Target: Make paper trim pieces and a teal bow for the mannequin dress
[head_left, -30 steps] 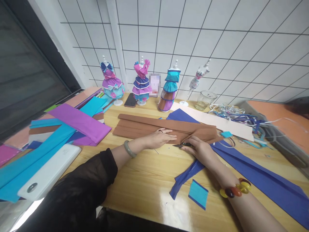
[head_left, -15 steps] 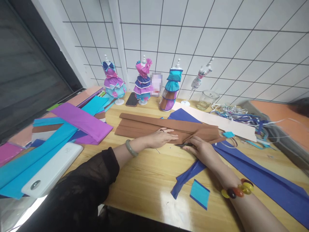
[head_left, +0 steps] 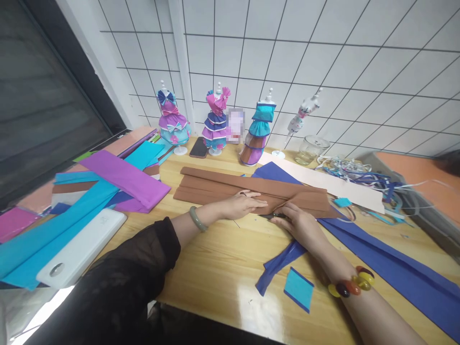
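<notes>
A long folded piece of brown fabric (head_left: pixel 215 187) lies across the middle of the wooden table. My left hand (head_left: pixel 244 205) rests flat on its near edge with the fingers stretched out to the right. At the right part of the brown fabric, my right hand (head_left: pixel 293 219) is closed around dark-handled scissors (head_left: pixel 268 216), whose blades point left along the near edge. Part of the scissors is hidden by my fingers. Blue fabric (head_left: pixel 373 254) runs from beneath the brown piece to the right. A small turquoise square with blue borders (head_left: pixel 299 290) lies in front of my right hand.
Several small mannequins stand along the tiled wall, among them one in a turquoise dress (head_left: pixel 264 115). Turquoise and purple fabric (head_left: pixel 125 179) and a white power-bank-like block (head_left: pixel 82 247) lie left. A glass jar (head_left: pixel 311 149) and tangled ribbons (head_left: pixel 355 170) are at the back right.
The view has shifted slightly. My right hand stays with the scissors at the brown fabric, whose right end has spread a little farther over the blue fabric. My left hand stays put.
</notes>
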`<state>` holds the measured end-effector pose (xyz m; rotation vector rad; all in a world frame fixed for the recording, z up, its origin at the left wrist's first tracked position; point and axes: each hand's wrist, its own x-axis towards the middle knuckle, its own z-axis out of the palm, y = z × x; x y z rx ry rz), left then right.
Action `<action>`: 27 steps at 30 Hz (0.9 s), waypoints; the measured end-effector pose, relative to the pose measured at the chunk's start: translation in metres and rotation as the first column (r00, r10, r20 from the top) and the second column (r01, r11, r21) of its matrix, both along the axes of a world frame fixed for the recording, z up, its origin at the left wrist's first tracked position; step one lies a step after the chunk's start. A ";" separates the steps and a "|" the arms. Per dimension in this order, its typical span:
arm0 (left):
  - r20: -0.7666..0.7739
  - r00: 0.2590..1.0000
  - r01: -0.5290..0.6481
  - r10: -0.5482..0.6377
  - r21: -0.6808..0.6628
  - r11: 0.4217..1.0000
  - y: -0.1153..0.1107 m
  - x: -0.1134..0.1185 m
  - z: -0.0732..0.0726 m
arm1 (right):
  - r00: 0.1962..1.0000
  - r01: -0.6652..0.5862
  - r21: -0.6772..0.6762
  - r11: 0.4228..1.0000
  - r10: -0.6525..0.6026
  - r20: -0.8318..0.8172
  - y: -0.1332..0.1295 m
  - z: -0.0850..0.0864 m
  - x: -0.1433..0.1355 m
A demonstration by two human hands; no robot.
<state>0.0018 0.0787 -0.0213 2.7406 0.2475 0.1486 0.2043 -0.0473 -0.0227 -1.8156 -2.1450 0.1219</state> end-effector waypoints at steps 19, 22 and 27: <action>0.013 0.999 0.033 -0.034 0.066 0.997 0.003 0.001 -0.007 | 0.999 -0.012 0.024 1.000 0.011 0.038 0.004 -0.005 -0.010; 0.006 0.999 0.039 -0.040 0.077 0.996 0.002 0.001 -0.006 | 0.998 -0.014 0.040 0.999 0.011 0.058 0.004 -0.005 -0.009; 0.002 0.999 0.043 -0.043 0.065 0.997 0.001 -0.001 -0.003 | 0.999 -0.007 0.039 0.999 0.006 0.041 0.003 -0.002 -0.009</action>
